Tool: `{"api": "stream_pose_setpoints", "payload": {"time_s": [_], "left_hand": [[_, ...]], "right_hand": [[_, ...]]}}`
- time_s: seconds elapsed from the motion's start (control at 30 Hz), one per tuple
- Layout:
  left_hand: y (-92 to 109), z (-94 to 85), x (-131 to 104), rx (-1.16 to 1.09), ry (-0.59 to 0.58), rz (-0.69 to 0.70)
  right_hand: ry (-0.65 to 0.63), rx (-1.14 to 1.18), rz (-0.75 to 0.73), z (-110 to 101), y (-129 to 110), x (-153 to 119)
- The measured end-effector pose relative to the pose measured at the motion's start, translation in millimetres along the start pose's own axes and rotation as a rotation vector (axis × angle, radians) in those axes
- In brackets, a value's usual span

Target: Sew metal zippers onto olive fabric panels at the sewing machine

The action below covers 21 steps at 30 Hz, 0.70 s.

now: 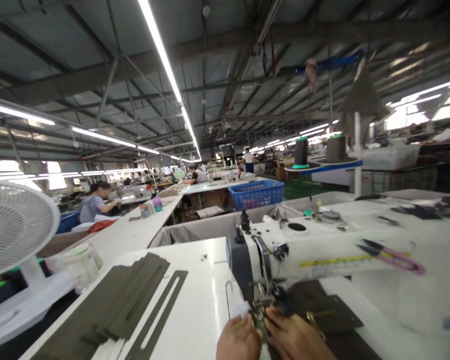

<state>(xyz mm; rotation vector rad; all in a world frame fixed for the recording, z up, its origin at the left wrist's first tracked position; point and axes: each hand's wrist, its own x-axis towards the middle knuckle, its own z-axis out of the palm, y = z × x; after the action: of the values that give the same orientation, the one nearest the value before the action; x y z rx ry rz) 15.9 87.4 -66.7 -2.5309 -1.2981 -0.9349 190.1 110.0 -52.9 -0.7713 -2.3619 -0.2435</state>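
Note:
A white sewing machine (pixel 322 250) stands in front of me with its needle area low in the middle. Just left of the needle, my left hand (pixel 239 339) has its fingers bent and pressed together on a small olive fabric piece (pixel 259 322). My right hand (pixel 294 336) closes on the same piece from the right, its fingertips beside the presser foot. A small white scrap (pixel 239 309) shows by the left fingertips. Dark olive fabric (pixel 322 305) lies under the machine arm. The undersides of both hands are hidden.
Stacked olive fabric panels (pixel 116 295) and a slotted strip (pixel 157 315) lie left. A white fan (pixel 11 230) stands far left. Pink-handled thread snips (pixel 393 256) rest on the machine arm. Thread cones (pixel 301 152) and a blue basket (pixel 257 195) stand behind; co-workers sit farther off.

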Motion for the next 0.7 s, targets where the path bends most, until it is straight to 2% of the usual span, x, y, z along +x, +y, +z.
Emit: {"api": "stream_pose_setpoints", "payload": {"time_s": [0.1, 0.23, 0.47, 0.7], "left_hand": [[7, 0.4, -3, -0.018, 0.051, 0.005], [14, -8.8, 1, -0.024, 0.079, 0.012], [11, -12.4, 4, 0.046, 0.071, 0.109], [12, -15.4, 7, 0.083, 0.060, 0.138]], "right_hand": [[0.017, 0.039, 0.073, -9, -11, 0], [0.044, 0.062, 0.118, -15, -15, 2], [-0.065, 0.149, 0.163, -12, -12, 1], [-0.013, 0.130, 0.151, -6, -10, -2]]}}
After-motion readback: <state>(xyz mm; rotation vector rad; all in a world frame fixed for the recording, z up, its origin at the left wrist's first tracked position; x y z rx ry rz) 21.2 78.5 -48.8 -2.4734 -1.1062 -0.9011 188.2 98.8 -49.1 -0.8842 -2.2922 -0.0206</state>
